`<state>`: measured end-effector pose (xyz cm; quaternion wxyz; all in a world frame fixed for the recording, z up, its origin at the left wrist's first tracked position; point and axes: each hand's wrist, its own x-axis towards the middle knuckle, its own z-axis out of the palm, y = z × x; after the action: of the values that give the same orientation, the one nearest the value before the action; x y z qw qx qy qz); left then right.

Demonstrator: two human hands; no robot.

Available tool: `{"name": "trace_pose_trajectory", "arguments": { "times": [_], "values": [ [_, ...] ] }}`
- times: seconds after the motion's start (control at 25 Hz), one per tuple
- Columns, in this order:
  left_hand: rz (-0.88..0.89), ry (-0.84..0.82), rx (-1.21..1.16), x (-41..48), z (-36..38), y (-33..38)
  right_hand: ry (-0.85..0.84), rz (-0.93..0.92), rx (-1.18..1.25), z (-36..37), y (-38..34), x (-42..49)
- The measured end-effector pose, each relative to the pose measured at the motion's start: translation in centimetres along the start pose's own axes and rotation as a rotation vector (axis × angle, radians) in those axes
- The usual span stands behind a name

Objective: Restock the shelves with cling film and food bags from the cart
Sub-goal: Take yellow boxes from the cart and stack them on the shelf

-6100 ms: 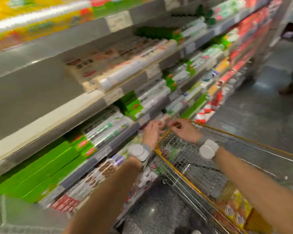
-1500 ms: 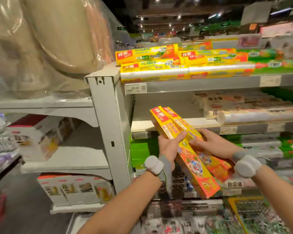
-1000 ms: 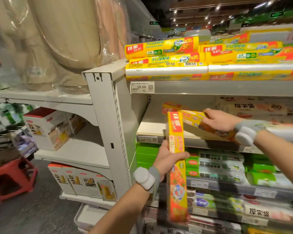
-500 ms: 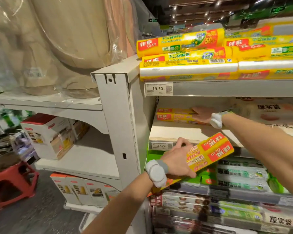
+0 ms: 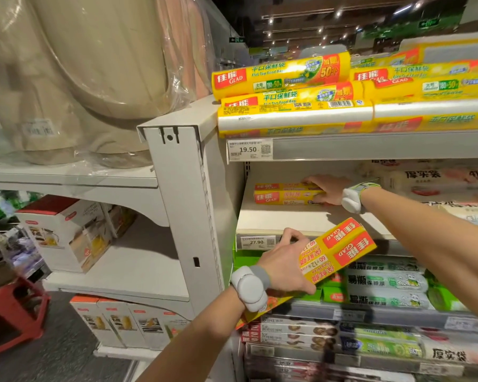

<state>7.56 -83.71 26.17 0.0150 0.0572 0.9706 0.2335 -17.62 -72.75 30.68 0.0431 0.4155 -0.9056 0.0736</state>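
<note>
My left hand grips a yellow and red cling film box, held tilted in front of the second shelf's edge. Deep on that white shelf, my right hand lies on the right end of a second yellow cling film box, fingers curled round it. Another box of the same kind lies just behind it against the back wall. The cart is out of view.
Yellow food bag rolls fill the top shelf. Pale bag packs lie to the right on the second shelf. Green and white film rolls sit below. A white upright post bounds the bay at left; beyond it stand boxed goods and a red stool.
Over the last second my right hand has carried one box deep onto the second shelf and set it down. My left hand has turned its box from upright to slanted below the shelf edge.
</note>
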Motion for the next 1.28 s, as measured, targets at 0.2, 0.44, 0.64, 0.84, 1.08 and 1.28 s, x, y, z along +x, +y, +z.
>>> {"name": "trace_pose_trajectory", "arguments": {
  "times": [0.2, 0.44, 0.64, 0.84, 1.08, 1.28],
  "values": [
    [-0.007, -0.01, -0.017, -0.2, 0.0, 0.1, 0.013, 0.042, -0.01, 0.6, 0.2, 0.0],
    [-0.02, 0.038, -0.187, -0.3, 0.3, 0.3, 0.181, 0.16, 0.143, -2.0, -1.1, -3.3],
    [-0.145, 0.056, -0.928, -0.3, 1.1, 1.3, 0.458, 0.312, 0.95, -1.1, -6.5, -15.2],
    [-0.303, 0.278, -1.166, -0.3, 2.0, 5.4, 0.28, 0.25, 1.05, -0.5, -11.0, -22.9],
    [-0.445, 0.355, -1.518, -0.1, 1.4, 10.2, 0.119, 0.144, 0.613, -4.3, -10.6, -26.4],
    [-0.455, 0.422, -1.289, -0.8, -0.4, 12.3, 0.081, 0.073, 0.347, -6.8, -7.8, -24.7]
  ]
}}
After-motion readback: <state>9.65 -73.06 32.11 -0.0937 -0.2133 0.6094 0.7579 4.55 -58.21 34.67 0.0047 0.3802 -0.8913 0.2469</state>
